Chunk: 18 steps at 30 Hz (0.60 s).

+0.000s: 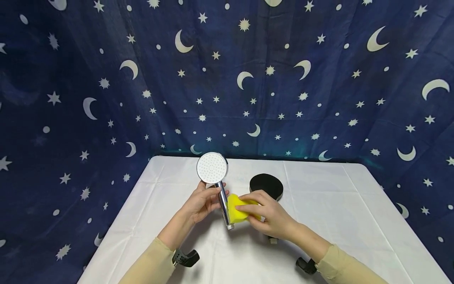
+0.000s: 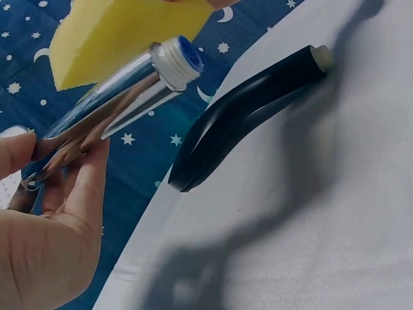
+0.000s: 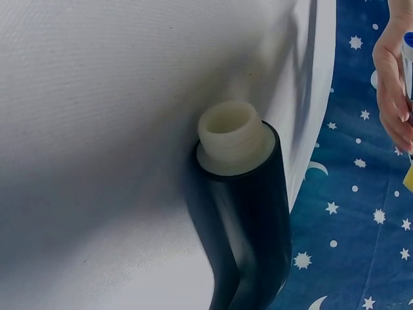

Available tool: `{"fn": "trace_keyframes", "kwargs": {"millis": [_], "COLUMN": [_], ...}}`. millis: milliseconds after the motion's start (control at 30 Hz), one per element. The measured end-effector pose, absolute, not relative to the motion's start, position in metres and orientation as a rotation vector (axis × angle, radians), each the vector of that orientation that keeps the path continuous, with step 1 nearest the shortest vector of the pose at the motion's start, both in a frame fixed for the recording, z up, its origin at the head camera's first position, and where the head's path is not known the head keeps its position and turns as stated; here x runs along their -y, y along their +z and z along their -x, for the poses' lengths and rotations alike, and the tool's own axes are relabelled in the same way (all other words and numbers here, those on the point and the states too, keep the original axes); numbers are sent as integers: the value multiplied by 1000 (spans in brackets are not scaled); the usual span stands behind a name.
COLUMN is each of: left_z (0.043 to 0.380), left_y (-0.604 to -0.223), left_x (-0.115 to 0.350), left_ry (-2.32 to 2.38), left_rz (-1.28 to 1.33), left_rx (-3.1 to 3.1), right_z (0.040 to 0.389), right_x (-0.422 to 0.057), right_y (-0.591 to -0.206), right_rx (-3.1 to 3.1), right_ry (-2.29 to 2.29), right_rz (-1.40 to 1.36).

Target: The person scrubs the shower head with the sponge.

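My left hand [image 1: 203, 203] grips a chrome shower head [image 1: 212, 168] by its handle, just below the round white spray face, which is turned toward me. The handle slants down to a white threaded end with a blue inside, plain in the left wrist view [image 2: 177, 63]. Fingers and thumb of my right hand [image 1: 267, 213] pinch a yellow sponge [image 1: 234, 209] against the lower handle. Beneath the right hand lies a second, black shower head [image 1: 266, 184], partly covered by that hand. Its white threaded end [image 3: 231, 139] shows large in the right wrist view.
A white cloth covers the table [image 1: 319, 189]. Behind and to the left hangs a dark blue curtain [image 1: 227, 90] with white moons and stars. Black wrist cameras are strapped by the left sleeve [image 1: 152, 262] and the right sleeve [image 1: 342, 264].
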<state>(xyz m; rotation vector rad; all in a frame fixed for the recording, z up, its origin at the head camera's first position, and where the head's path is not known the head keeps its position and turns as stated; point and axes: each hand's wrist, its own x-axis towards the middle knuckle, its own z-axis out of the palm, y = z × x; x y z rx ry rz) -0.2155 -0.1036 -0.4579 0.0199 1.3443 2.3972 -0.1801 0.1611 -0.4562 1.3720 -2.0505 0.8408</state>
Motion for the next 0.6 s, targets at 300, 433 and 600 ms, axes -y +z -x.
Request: {"fn": "trace_keyframes", "kwargs": {"millis": [300,433,600], "left_z": [217,217,217], "left_y": [-457,-455,-454], "left_x": [102,99,96], "left_ry": [2380,2396,2401], "left_rz": [11,36,100], "left_rx": [-1298,-1308,-1363], "right_z": [178,180,191], "right_x": [-163,-157,-150], "right_y": [-458,-460,-457], "right_rx": [2034,2041,2051], "right_ry": [865,869,804], "right_rz": [-1364,-1359,-1337]}}
